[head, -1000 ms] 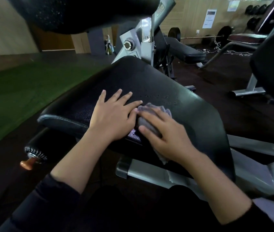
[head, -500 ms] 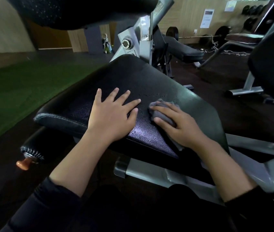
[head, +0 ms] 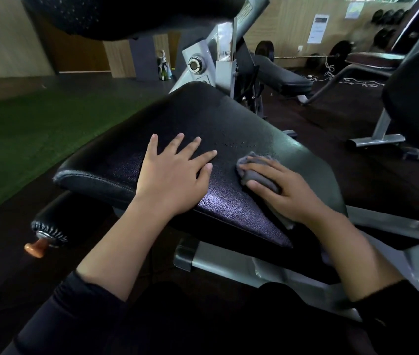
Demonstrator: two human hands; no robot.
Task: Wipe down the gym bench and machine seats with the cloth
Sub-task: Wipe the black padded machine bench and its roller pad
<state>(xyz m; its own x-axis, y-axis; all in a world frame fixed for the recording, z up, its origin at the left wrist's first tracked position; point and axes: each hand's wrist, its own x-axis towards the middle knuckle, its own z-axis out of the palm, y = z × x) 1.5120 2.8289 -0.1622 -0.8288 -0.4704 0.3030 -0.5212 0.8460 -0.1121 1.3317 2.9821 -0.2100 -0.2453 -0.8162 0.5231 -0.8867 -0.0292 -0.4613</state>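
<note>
two forearms in dark sleeves (head: 57, 311) reach forward over the near edge of the black padded machine seat (head: 203, 119). the left hand (head: 175, 172) lies flat on the seat's near middle, fingers (head: 182, 139) straight and spread apart, holding nothing. just beside it, toward the seat's right edge, the right hand (head: 287, 190) presses the grey cloth (head: 257, 172) onto the pad, fingers together and lightly curled over the bunched fabric, a fold of which trails under the wrist. small water droplets (head: 239, 144) dot the pad beyond the hands. past the far edge rises the grey metal frame (head: 223, 60), with a barbell (head: 305, 56) by the far wall.
</note>
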